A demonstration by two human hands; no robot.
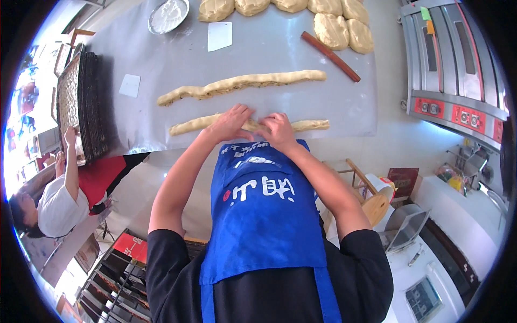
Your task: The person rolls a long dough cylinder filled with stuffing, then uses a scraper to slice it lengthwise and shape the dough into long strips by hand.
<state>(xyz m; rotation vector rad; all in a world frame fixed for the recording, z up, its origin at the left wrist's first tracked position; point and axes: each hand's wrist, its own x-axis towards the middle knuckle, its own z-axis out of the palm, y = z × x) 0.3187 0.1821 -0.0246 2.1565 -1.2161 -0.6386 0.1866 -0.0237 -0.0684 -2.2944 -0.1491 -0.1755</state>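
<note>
A long, thin dough roll (192, 125) lies across the near side of the metal-topped table (134, 114). My left hand (233, 123) and my right hand (276, 129) both grip its middle, a short gap apart. Their fingers curl over the dough and hide that stretch of it. Each end of the roll sticks out past my hands. Farther back, and roughly parallel, rests a second, thicker dough roll (242, 82) with a dark-flecked filling showing along its near side. Nothing touches that one.
Beyond lie a brown rolling pin (331, 56), two white scrapers (219, 36), a flour bowl (152, 25) and several dough lumps (330, 31). Stacked dark trays (92, 107) border the table's left end, with another person (60, 207) beside them. An oven (455, 59) stands at right.
</note>
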